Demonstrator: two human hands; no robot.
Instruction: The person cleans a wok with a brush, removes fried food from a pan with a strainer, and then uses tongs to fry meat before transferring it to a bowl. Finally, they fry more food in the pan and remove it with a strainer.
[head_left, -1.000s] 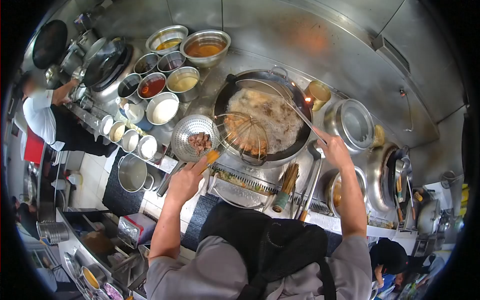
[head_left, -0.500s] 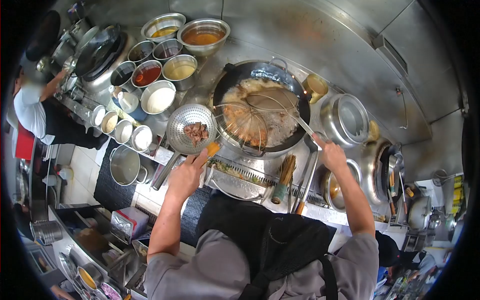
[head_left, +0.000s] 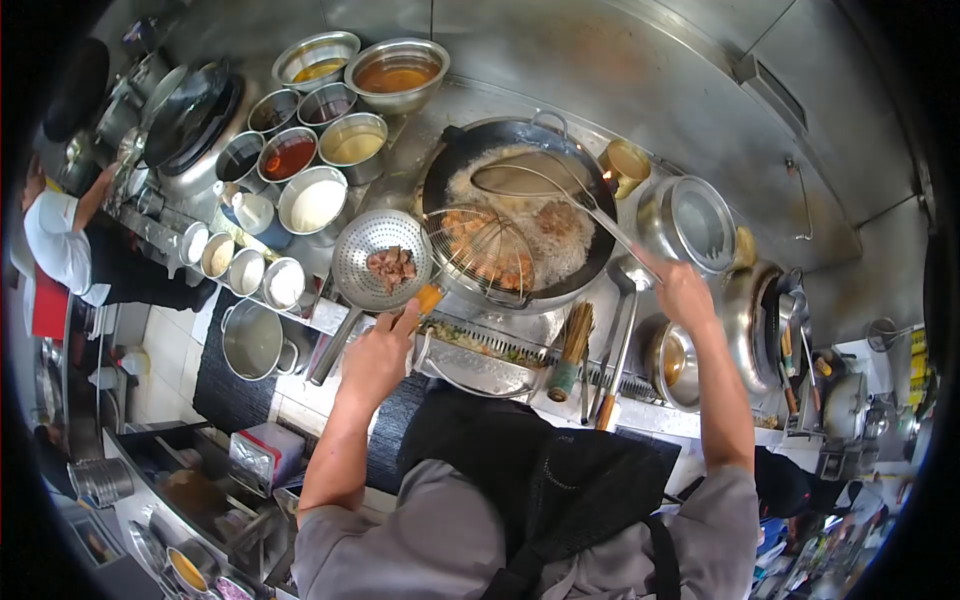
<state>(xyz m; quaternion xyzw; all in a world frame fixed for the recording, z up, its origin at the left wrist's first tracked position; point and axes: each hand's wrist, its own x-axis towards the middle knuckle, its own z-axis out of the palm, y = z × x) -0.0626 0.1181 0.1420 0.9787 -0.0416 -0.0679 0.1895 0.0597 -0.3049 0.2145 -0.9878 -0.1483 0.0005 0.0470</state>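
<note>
My left hand (head_left: 378,358) is closed round the wooden handle of a wire skimmer (head_left: 482,250), whose basket holds orange-brown fried pieces at the left side of the wok (head_left: 440,172). My right hand (head_left: 686,296) grips the long handle of a fine mesh strainer (head_left: 528,174), its round net over the far part of the wok. Bubbling oil (head_left: 575,255) fills the wok, and a brown clump (head_left: 560,217) floats in it below the net. Beside my left hand rests a perforated ladle (head_left: 357,245) with pieces of brown meat (head_left: 391,267) in it.
Bowls of sauces and powder (head_left: 313,200) stand left of the wok. A bamboo brush (head_left: 572,350) and a ladle (head_left: 629,275) lie at its near right. Metal pots (head_left: 668,225) stand on the right. A small flame shows by a tin (head_left: 626,165). Another person (head_left: 62,235) works at far left.
My right hand has moved slightly right and up, and the mesh strainer has shifted up and left. The brown clump in the oil now shows. My left hand stays nearly still.
</note>
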